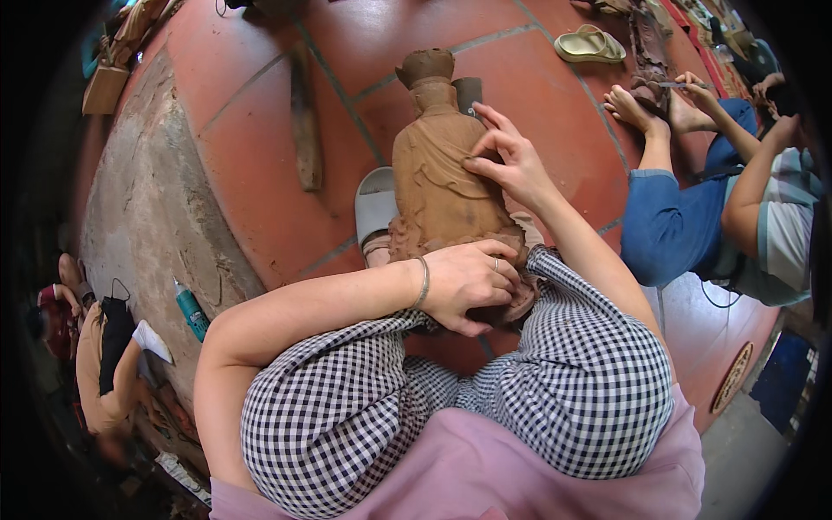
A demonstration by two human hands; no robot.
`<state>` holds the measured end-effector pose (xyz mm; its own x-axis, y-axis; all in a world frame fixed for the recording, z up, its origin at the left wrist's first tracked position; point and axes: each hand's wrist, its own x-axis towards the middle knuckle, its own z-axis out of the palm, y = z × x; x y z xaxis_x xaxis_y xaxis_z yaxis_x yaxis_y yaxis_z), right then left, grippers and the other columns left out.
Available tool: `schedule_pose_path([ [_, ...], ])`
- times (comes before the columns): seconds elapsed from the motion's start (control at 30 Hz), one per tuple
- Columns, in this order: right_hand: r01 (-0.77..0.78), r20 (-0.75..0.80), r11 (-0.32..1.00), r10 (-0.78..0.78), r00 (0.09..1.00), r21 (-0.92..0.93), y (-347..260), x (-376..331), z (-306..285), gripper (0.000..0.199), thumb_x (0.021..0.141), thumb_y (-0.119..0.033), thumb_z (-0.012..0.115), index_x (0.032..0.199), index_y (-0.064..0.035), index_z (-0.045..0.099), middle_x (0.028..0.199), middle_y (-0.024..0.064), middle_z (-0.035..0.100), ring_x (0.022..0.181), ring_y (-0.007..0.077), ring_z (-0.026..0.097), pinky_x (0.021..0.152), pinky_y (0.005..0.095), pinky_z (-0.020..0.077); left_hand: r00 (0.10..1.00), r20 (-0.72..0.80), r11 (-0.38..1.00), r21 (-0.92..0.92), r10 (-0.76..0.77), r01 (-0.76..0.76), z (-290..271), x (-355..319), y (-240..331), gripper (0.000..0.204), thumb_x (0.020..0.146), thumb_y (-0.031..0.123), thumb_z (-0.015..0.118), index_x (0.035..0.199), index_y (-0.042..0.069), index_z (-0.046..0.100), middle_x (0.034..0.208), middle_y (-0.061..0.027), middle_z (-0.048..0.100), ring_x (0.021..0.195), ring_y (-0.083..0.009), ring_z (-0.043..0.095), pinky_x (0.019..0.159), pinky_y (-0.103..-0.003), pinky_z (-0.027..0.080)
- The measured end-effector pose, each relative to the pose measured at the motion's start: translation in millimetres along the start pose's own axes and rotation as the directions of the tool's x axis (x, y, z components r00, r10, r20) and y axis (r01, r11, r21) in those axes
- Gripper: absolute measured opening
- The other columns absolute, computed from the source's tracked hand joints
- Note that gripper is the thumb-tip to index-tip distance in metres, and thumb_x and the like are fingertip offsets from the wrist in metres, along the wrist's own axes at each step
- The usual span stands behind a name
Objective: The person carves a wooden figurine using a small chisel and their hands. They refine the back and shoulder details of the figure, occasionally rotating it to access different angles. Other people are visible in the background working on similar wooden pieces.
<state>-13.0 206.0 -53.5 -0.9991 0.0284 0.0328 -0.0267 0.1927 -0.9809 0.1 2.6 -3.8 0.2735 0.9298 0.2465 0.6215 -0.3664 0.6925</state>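
Observation:
A brown clay statue (446,178) of a robed seated figure with a tall headpiece stands between my knees, its back toward me. My left hand (468,282), with a bracelet and a ring, rests over the near lower part of the statue. Its fingers are loosely bent and the thumb is apart. At the statue's right shoulder is my right hand (517,165), fingers spread; its thumb tip is at the robe's surface, dark with what looks like clay. I see no tool in either hand. The front of the statue is hidden.
Left of the statue lies a long wooden piece (305,121) on the red tiles. A teal bottle (191,310) lies on the grey slab (147,191). A pale clog (590,44) sits far right. At right, a person in blue trousers (667,217) works on another clay figure (648,56).

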Motion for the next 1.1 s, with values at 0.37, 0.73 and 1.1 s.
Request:
schedule_pose_path([
  [0.37,-0.011,-0.021,0.998,0.010,1.000,-0.070,-2,-2,3,0.021,0.081,-0.019,0.082,0.084,-0.0039,0.067,0.161,0.0206,0.037,0.153,0.0362,0.026,0.120,0.0498,0.0273,1.000,-0.005,1.000,0.013,0.007,-0.007,1,-1,-1,0.050,0.075,0.034,0.075,0.112,0.001,0.072,0.121,-0.0127,0.071,0.125,-0.0244,0.060,0.118,-0.052,0.033],
  [0.73,0.079,-0.112,0.950,-0.117,0.987,-0.302,-13,36,34,0.022,0.082,-0.021,0.082,0.085,-0.0049,0.068,0.157,0.0182,0.043,0.153,0.0413,0.024,0.122,0.0484,0.0262,1.000,0.014,1.000,0.021,-0.005,0.005,-3,-3,-1,0.050,0.077,0.035,0.074,0.113,0.000,0.072,0.121,-0.0132,0.071,0.125,-0.0251,0.060,0.119,-0.052,0.033],
  [1.1,0.031,-0.312,0.937,-0.147,0.939,-0.349,-49,-71,-10,0.017,0.075,-0.006,0.085,0.085,-0.0034,0.071,0.080,0.0068,0.065,0.074,0.0206,0.066,0.063,0.0338,0.0523,0.772,-0.353,0.823,-0.437,-0.528,0.363,-29,-4,27,0.021,0.091,0.013,0.072,0.106,0.000,0.068,0.106,-0.0119,0.071,0.108,-0.0198,0.068,0.092,-0.038,0.056],
])
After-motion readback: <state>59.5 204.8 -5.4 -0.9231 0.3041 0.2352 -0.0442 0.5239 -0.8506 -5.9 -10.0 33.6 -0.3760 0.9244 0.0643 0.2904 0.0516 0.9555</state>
